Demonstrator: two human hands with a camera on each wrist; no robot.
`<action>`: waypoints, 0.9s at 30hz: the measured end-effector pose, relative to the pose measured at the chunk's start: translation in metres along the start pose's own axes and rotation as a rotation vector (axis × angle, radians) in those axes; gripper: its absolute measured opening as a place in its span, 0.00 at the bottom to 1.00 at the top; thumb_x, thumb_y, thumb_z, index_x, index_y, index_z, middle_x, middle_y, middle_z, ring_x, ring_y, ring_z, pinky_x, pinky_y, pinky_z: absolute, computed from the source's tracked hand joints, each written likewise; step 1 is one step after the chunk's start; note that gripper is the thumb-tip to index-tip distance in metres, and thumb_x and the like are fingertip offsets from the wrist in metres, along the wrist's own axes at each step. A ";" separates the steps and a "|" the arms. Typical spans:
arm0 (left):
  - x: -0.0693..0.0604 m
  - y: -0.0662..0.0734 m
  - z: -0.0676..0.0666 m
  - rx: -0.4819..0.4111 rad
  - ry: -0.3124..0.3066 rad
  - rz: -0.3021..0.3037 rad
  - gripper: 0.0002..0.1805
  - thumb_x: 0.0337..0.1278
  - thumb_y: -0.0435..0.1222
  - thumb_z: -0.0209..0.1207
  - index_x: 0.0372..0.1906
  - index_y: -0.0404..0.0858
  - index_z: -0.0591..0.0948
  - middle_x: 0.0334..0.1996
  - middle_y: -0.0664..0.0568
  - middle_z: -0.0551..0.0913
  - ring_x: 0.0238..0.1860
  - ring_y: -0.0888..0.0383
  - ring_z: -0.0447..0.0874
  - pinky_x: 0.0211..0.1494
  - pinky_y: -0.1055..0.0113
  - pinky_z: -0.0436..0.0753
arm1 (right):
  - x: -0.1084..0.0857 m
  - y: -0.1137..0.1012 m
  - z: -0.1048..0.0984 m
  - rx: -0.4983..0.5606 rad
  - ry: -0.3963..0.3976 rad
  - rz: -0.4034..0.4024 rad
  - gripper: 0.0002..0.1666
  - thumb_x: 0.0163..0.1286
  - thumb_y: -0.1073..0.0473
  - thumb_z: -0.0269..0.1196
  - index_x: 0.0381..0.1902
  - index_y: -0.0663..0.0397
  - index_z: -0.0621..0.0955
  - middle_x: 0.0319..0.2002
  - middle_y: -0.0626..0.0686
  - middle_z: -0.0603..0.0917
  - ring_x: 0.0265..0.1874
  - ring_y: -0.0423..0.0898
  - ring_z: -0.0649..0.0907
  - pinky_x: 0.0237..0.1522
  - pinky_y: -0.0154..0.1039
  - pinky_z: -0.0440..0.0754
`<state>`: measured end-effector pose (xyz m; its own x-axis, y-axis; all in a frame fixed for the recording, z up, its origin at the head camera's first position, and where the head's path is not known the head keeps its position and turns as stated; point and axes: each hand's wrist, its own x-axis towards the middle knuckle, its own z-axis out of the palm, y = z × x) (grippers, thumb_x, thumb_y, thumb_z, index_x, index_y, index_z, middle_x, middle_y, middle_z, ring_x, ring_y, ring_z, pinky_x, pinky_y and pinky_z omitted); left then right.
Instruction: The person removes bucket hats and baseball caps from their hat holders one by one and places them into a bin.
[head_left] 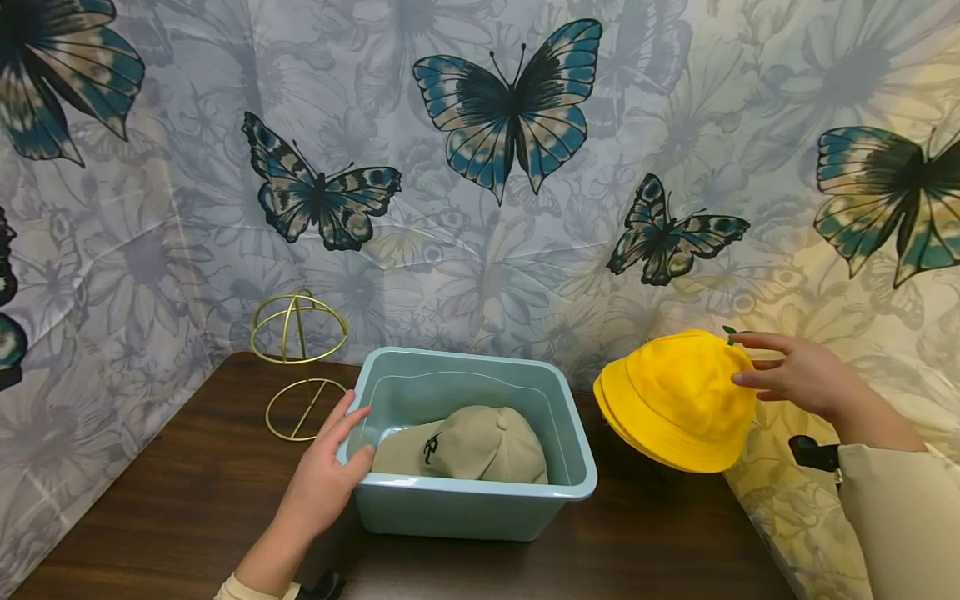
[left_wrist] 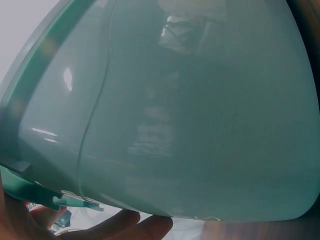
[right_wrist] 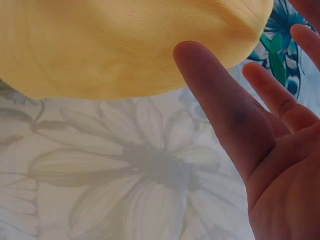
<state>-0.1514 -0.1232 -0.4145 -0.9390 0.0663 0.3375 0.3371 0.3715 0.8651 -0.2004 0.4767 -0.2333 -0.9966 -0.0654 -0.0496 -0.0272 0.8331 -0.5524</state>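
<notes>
The yellow hat (head_left: 678,400) is found just beside the tips of the right hand (head_left: 813,379), on their left, and is well apart from the left hand (head_left: 322,479). The hat is tipped — its round top is turned toward the right hand, and its brim is pointed down and to the left. The right hand's fingers are spread wide, with the thumb held near the hat's side and 1 finger held by the little green sprout (head_left: 730,332) on top. Nothing is pinched there, and whether the cloth is touched cannot be told.

The left hand is laid on the near left corner of the blue-green bin (head_left: 450,510). Its fingers are kept loose and apart, and the rim is touched by them.

The bin is set left of the yellow hat, with its long sides stretched from left to right. Inside it, 1 tan cap (head_left: 480,442) is seen, with its bill pointed left. Past the bin's far left corner, a gold wire stand (head_left: 296,361) is placed on the dark brown table (head_left: 165,500). Behind everything, a butterfly cloth (head_left: 495,275) is hung.
</notes>
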 end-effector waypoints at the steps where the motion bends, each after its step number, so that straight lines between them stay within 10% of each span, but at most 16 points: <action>1: 0.000 0.000 0.000 -0.001 0.001 0.001 0.26 0.64 0.36 0.59 0.67 0.36 0.75 0.78 0.52 0.54 0.75 0.43 0.51 0.65 0.36 0.63 | 0.002 -0.001 -0.001 -0.014 -0.006 0.000 0.53 0.65 0.47 0.69 0.77 0.63 0.57 0.71 0.79 0.52 0.63 0.76 0.65 0.43 0.51 0.84; 27: 0.000 -0.001 0.000 0.007 0.005 0.007 0.26 0.63 0.36 0.59 0.66 0.36 0.75 0.78 0.51 0.54 0.75 0.41 0.53 0.64 0.35 0.64 | 0.025 -0.008 0.002 -0.225 0.044 -0.001 0.30 0.69 0.57 0.66 0.63 0.70 0.74 0.60 0.78 0.68 0.37 0.55 0.86 0.37 0.48 0.86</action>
<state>-0.1520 -0.1236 -0.4156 -0.9362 0.0641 0.3456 0.3433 0.3771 0.8602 -0.2250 0.4673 -0.2316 -0.9988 -0.0469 -0.0102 -0.0403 0.9348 -0.3528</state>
